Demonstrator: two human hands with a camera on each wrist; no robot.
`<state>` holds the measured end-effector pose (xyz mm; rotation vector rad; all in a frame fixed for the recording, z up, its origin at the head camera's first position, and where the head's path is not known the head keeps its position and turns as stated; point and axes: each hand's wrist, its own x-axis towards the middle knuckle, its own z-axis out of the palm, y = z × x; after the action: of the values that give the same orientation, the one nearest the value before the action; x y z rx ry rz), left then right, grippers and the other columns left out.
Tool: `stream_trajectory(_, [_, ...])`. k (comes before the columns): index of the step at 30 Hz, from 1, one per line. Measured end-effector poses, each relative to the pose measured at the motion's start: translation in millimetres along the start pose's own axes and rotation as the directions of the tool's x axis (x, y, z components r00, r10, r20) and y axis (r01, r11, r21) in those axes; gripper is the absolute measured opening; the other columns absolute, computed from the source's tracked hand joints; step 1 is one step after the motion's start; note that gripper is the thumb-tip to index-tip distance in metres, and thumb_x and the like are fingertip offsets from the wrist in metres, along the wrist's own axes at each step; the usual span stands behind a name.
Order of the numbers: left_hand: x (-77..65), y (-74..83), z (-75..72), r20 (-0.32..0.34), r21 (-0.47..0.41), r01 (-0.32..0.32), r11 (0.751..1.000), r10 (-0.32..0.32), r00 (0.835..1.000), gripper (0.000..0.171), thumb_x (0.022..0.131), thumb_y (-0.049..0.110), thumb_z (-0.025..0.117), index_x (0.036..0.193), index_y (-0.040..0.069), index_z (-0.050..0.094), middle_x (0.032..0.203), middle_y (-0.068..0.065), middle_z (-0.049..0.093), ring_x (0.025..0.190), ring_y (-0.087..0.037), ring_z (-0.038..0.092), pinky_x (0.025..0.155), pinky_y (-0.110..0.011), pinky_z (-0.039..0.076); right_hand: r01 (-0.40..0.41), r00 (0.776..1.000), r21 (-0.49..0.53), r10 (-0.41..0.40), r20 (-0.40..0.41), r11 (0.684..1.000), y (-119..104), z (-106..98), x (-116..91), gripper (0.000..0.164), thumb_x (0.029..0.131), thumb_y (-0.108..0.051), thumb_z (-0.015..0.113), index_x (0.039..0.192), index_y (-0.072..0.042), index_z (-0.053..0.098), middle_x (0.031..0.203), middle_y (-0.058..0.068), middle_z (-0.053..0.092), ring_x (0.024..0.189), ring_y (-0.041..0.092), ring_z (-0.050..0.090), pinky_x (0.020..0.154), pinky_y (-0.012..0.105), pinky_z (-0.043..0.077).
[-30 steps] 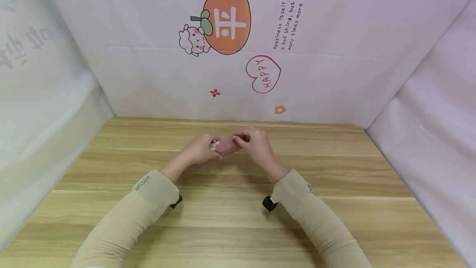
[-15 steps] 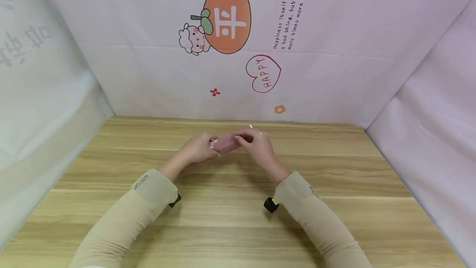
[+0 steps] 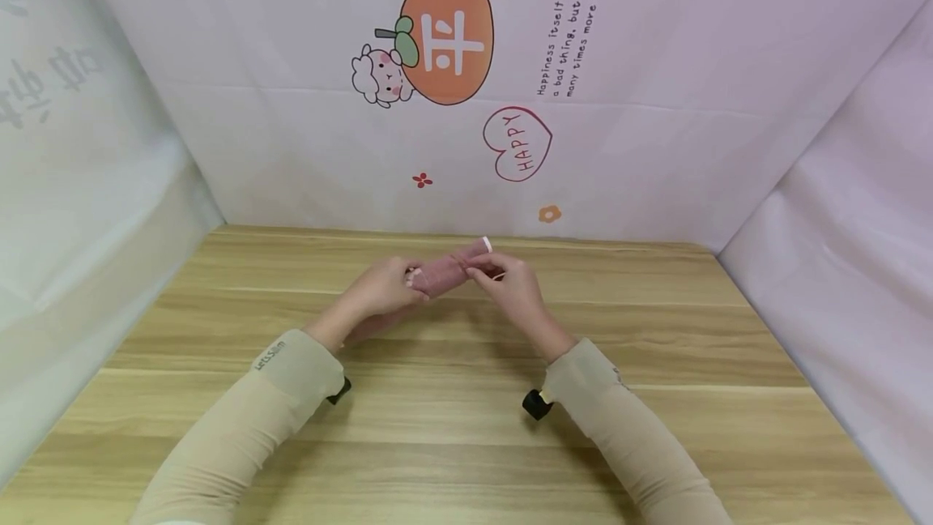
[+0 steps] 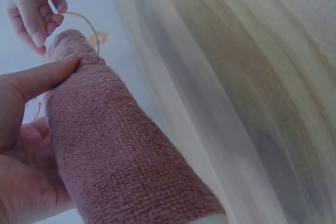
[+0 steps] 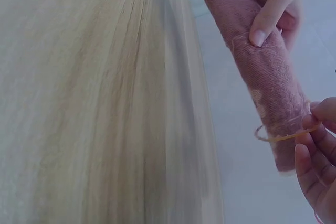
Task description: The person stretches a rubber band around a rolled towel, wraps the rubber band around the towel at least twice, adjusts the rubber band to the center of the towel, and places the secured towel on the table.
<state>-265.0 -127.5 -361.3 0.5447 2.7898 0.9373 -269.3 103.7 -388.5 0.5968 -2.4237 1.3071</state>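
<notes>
A dusty-pink towel point(image 3: 440, 275), rolled into a long tube, slants above the far middle of the table. My left hand point(image 3: 384, 288) grips the roll, its thumb lying along the towel point(image 4: 121, 145) in the left wrist view. Near the far end, my right hand point(image 3: 516, 288) pinches a thin yellowish rubber band point(image 5: 286, 137) between thumb and fingers. The band loops around the roll's far end, standing away from the cloth on one side. A pale edge shows at the tip of the roll in the head view. The near end is partly hidden behind my left forearm.
The wood-grain table point(image 3: 452, 428) stretches out below both arms. A white printed cloth point(image 3: 291, 160) hangs along its back edge, with more white cloth on both sides. Black wrist cameras point(image 3: 537, 404) sit under the sleeve cuffs.
My right hand has shifted slightly right and toward me, so the roll's pale far tip now shows beyond it. The left hand has drifted slightly left with the towel.
</notes>
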Motion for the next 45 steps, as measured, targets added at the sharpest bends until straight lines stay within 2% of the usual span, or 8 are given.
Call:
stream_trajectory(4, [-0.1,0.2,-1.4,-0.013,0.017,-0.008,1.000,0.008,1.000,0.060,0.091,0.020,0.079,0.138,-0.009,0.056,0.132,-0.026,0.063,0.120,-0.039,0.061,0.103,-0.051,0.049,-0.013,1.000,0.033,0.013,-0.005,0.999,3.1,-1.0,-1.1,0.009,0.091,-0.004,0.078,0.098,0.002,0.078,0.086,0.011,0.075,0.076,0.020,0.067,0.069,0.025,0.056])
stream_trajectory(8, [-0.6,1.9,-1.8,-0.016,0.004,-0.024,1.000,0.024,1.000,0.041,0.090,0.019,0.079,0.122,-0.003,0.066,0.101,-0.014,0.068,0.093,-0.027,0.063,0.083,-0.042,0.054,-0.061,0.998,0.097,0.060,0.012,0.993,4.6,-2.2,-1.8,0.010,0.092,-0.006,0.078,0.098,0.001,0.078,0.085,0.010,0.075,0.077,0.017,0.067,0.066,0.020,0.053])
stream_trajectory(12, [-0.8,3.6,-1.9,-0.019,-0.014,-0.032,0.999,0.032,0.999,0.027,0.090,0.019,0.079,0.106,0.003,0.066,0.078,-0.002,0.053,0.074,-0.018,0.050,0.066,-0.034,0.044,-0.113,0.993,0.161,0.106,0.051,0.980,4.9,-1.6,-1.9,0.012,0.094,-0.008,0.076,0.101,0.001,0.078,0.089,0.010,0.075,0.079,0.017,0.069,0.066,0.019,0.053])
stream_trajectory(17, [0.5,3.8,-0.3,-0.019,-0.028,-0.036,0.999,0.036,0.999,0.027,0.090,0.019,0.079,0.108,0.002,0.066,0.079,-0.002,0.055,0.074,-0.018,0.051,0.066,-0.033,0.044,-0.160,0.984,0.210,0.141,0.104,0.964,2.3,0.6,-2.4,0.013,0.095,-0.007,0.074,0.103,0.003,0.077,0.094,0.013,0.075,0.084,0.020,0.070,0.072,0.025,0.058])
stream_trajectory(20, [0.7,3.9,-0.3,-0.017,-0.037,-0.036,0.999,0.035,0.999,0.030,0.090,0.019,0.079,0.111,0.001,0.066,0.081,-0.003,0.057,0.076,-0.019,0.053,0.068,-0.034,0.046,-0.157,0.983,0.243,0.130,0.126,0.957,0.4,2.0,-3.3,0.013,0.095,-0.004,0.073,0.105,0.004,0.076,0.097,0.015,0.075,0.087,0.024,0.071,0.079,0.038,0.061])
stream_trajectory(31, [-0.2,5.0,-0.7,-0.006,-0.048,-0.050,0.998,0.050,0.999,0.026,0.090,0.017,0.079,0.108,0.002,0.067,0.084,-0.003,0.060,0.077,-0.019,0.055,0.068,-0.033,0.046,-0.138,0.980,0.339,0.080,0.181,0.930,1.1,4.9,-3.8,0.017,0.098,-0.002,0.068,0.112,0.007,0.074,0.105,0.021,0.073,0.094,0.043,0.069,0.086,0.057,0.057])
stream_trajectory(39, [0.8,0.8,0.3,0.001,-0.029,-0.033,0.999,0.033,0.999,0.034,0.090,0.018,0.079,0.116,0.000,0.067,0.087,-0.004,0.060,0.081,-0.019,0.055,0.071,-0.035,0.046,-0.145,0.989,0.363,0.137,0.047,0.920,4.4,0.5,-4.7,0.016,0.099,-0.003,0.068,0.109,0.007,0.074,0.097,0.019,0.073,0.087,0.043,0.068,0.068,0.029,0.058])
stream_trajectory(45, [1.1,-0.2,0.1,0.018,-0.019,-0.043,0.999,0.043,0.999,0.041,0.090,0.016,0.081,0.123,-0.003,0.066,0.092,-0.006,0.063,0.084,-0.020,0.055,0.073,-0.034,0.047,-0.178,0.980,0.354,0.200,-0.025,0.918,7.4,-2.5,-2.3,0.017,0.099,-0.006,0.068,0.110,0.006,0.074,0.097,0.019,0.073,0.083,0.029,0.069,0.072,0.024,0.060])
